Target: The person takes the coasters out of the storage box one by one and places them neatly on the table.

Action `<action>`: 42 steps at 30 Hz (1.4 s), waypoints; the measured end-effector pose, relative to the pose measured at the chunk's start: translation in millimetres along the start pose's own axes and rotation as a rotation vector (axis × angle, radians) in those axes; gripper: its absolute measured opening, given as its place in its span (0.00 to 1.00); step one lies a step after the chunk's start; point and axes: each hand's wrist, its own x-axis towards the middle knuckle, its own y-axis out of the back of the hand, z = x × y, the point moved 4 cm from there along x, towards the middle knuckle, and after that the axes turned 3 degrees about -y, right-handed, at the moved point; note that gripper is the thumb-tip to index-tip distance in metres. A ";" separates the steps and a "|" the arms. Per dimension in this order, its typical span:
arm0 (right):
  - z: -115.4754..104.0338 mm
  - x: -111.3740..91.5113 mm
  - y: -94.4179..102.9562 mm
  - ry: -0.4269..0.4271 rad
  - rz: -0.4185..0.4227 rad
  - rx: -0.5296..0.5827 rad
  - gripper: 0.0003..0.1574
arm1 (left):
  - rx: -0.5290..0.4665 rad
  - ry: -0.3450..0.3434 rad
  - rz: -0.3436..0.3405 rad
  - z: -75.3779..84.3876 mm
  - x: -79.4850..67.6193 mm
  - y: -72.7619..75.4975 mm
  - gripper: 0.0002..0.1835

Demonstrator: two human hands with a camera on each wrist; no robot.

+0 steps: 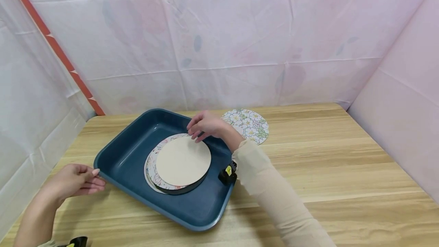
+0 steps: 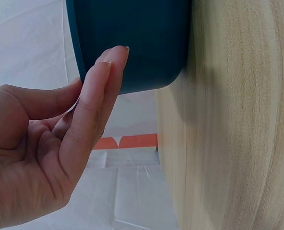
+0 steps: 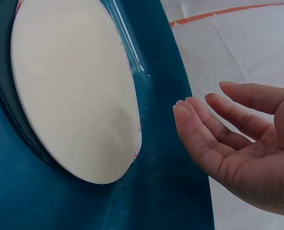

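Observation:
A deep blue rectangular tray (image 1: 127,174) sits at an angle on the wooden table. My left hand (image 1: 73,182) pinches its left corner; in the left wrist view the thumb is at the rim and the straight fingers (image 2: 91,91) lie along the outer wall. Inside the tray is a small stack of round discs: a plain cream one (image 1: 183,161) on top, a patterned white one (image 1: 152,163) partly covered beneath it. Over the stack's far edge hovers my right hand (image 1: 207,125), fingers loosely bent and nothing between them. The right wrist view has those fingers (image 3: 199,139) apart from the cream disc.
Behind my right wrist, a round floral-printed disc (image 1: 255,127) lies on the wooden table (image 1: 336,155). Pale sheets (image 1: 233,41) hang along the back and both sides. A red strip (image 1: 61,50) runs down the back left corner.

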 end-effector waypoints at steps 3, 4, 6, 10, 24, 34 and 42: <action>1.1 1.4 -2.2 -0.001 0.014 -0.011 0.09 | 0.003 0.003 0.005 0.4 0.0 -0.1 0.16; 1.6 1.9 -3.1 -0.003 0.015 -0.015 0.09 | 0.004 0.002 0.005 0.4 0.0 -0.2 0.16; 3.4 2.8 -4.6 -0.007 0.017 -0.028 0.10 | 0.003 0.001 0.004 0.3 0.0 -0.4 0.16; 8.1 5.1 -6.4 -0.021 0.019 -0.057 0.12 | -0.003 -0.004 -0.003 -0.2 -0.1 -0.5 0.15; 18.3 8.7 -4.6 -0.136 0.073 -0.149 0.14 | 0.002 -0.006 0.001 0.8 -0.5 0.0 0.16; 19.5 8.9 -4.4 -0.149 0.087 -0.198 0.14 | -0.014 -0.010 -0.001 -0.9 0.0 -0.3 0.15; 19.1 8.1 -4.3 -0.149 0.089 -0.237 0.14 | -0.010 -0.003 0.005 -1.0 0.4 -0.1 0.15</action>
